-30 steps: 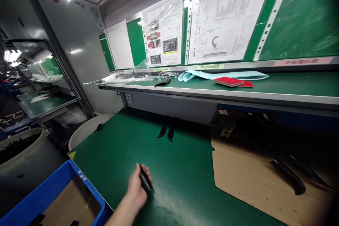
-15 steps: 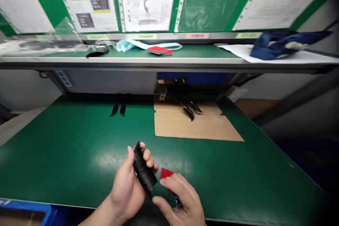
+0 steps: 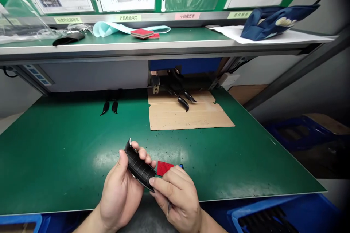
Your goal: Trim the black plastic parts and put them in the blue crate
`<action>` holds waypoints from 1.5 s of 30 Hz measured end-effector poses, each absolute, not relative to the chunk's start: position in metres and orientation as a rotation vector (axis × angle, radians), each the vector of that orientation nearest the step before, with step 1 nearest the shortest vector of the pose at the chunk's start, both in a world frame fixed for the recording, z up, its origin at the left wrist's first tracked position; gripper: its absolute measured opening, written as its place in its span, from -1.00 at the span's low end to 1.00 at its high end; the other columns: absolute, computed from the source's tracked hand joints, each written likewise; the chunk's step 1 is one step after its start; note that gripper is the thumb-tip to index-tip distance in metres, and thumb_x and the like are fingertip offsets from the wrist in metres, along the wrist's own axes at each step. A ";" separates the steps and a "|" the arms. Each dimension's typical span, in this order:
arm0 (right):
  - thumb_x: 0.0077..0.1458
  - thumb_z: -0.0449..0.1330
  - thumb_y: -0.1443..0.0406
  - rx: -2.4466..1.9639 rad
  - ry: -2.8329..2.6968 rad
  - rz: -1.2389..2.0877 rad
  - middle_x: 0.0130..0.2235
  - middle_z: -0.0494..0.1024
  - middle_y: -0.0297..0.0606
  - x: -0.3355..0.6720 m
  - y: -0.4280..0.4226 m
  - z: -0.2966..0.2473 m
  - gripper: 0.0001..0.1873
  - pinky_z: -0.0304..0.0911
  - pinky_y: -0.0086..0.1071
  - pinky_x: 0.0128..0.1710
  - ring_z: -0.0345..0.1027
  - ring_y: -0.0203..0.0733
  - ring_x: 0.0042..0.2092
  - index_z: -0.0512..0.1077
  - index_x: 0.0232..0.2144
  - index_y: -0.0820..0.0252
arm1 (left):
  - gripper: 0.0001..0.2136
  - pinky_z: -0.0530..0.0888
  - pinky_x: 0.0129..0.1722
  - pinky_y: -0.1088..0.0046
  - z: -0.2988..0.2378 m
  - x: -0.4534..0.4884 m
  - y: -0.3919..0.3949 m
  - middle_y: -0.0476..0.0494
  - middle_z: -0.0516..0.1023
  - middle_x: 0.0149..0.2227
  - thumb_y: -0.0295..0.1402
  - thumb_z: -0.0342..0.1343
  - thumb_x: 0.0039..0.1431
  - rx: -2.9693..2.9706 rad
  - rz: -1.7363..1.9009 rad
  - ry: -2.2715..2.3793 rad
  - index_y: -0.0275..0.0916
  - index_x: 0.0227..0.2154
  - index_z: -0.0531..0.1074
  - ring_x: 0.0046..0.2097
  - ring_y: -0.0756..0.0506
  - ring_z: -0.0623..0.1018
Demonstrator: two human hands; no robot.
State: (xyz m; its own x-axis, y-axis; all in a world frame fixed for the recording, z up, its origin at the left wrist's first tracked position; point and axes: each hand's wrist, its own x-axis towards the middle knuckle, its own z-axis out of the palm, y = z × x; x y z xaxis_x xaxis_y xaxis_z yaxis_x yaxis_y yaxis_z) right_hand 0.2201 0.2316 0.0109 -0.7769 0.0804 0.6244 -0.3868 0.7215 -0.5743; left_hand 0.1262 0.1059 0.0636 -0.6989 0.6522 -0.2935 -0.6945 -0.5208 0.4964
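Note:
In my left hand [image 3: 120,193] lies a black curved plastic shell [image 3: 139,167] with a grid of raised lines on its inner face. The fingers are wrapped round its far side and the thumb presses near its upper end. My right hand [image 3: 179,193] is closed at the shell's lower end, index finger and thumb touching it. A slim metal tool [image 3: 168,208] shows below its fingers; most of it is hidden, so its kind is unclear. Just beyond the right hand, a red pad [image 3: 164,168] appears on the green table, with a small blue thing [image 3: 181,166] beside it.
Several black curved parts [image 3: 183,104] lie on a cardboard sheet [image 3: 191,120]; two more [image 3: 115,107] lie at the back left. Above runs a shelf [image 3: 191,38] with red pads [image 3: 142,33] and a blue cloth item [image 3: 262,25]. Blue bins [image 3: 232,218] stand below the table's front edge.
The right hand has closed in on the shell's lower end, its index finger and thumb now touching it. The red pad shows more fully. The view has shifted, revealing the right bin.

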 end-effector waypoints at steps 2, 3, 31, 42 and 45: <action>0.12 0.17 0.41 0.168 -2.268 1.021 -0.49 0.38 -0.33 0.219 0.232 0.012 -0.88 0.00 -0.33 -0.39 0.16 -0.26 -0.45 0.40 -0.24 0.16 | -0.69 0.42 0.03 0.29 0.059 0.127 0.103 -0.06 0.41 -0.23 -0.12 -0.21 0.31 -0.012 2.205 0.826 -0.11 -0.17 0.39 -0.11 -0.08 0.43; 0.13 0.16 0.40 0.133 -2.258 1.059 -0.50 0.37 -0.34 0.219 0.232 0.012 -0.93 0.00 -0.34 -0.39 0.16 -0.27 -0.46 0.37 -0.31 0.16 | -0.68 0.40 0.06 0.27 0.057 0.128 0.102 -0.08 0.42 -0.20 -0.13 -0.22 0.32 0.032 2.196 0.851 -0.11 -0.16 0.38 -0.06 -0.11 0.42; 0.14 0.16 0.37 -0.006 -2.210 1.296 -0.52 0.36 -0.39 0.222 0.226 0.009 -0.91 0.13 -0.40 -0.44 0.20 -0.31 -0.48 0.36 -0.42 0.15 | -0.49 0.29 0.13 0.19 0.017 0.133 0.085 -0.11 0.48 -0.06 -0.20 0.32 -0.05 0.337 2.144 1.115 -0.04 -0.04 0.27 0.09 -0.21 0.41; 0.11 0.17 0.45 0.160 -2.241 1.266 -0.42 0.50 -0.32 0.215 0.220 0.006 -0.77 0.29 -0.39 -0.42 0.33 -0.28 -0.46 0.40 -0.17 0.12 | -0.56 0.27 0.11 0.20 0.013 0.135 0.066 -0.14 0.48 -0.02 -0.29 0.32 -0.01 0.283 2.203 1.062 -0.07 -0.08 0.30 0.12 -0.21 0.40; 0.08 0.23 0.37 0.135 -2.280 1.247 -0.50 0.47 -0.33 0.210 0.216 0.003 -0.94 0.30 -0.40 -0.48 0.34 -0.26 -0.52 0.42 -0.39 0.13 | -0.60 0.28 0.11 0.12 0.013 0.122 0.050 -0.21 0.52 -0.05 -0.32 0.32 0.00 0.174 2.315 1.094 -0.13 -0.11 0.32 0.08 -0.24 0.46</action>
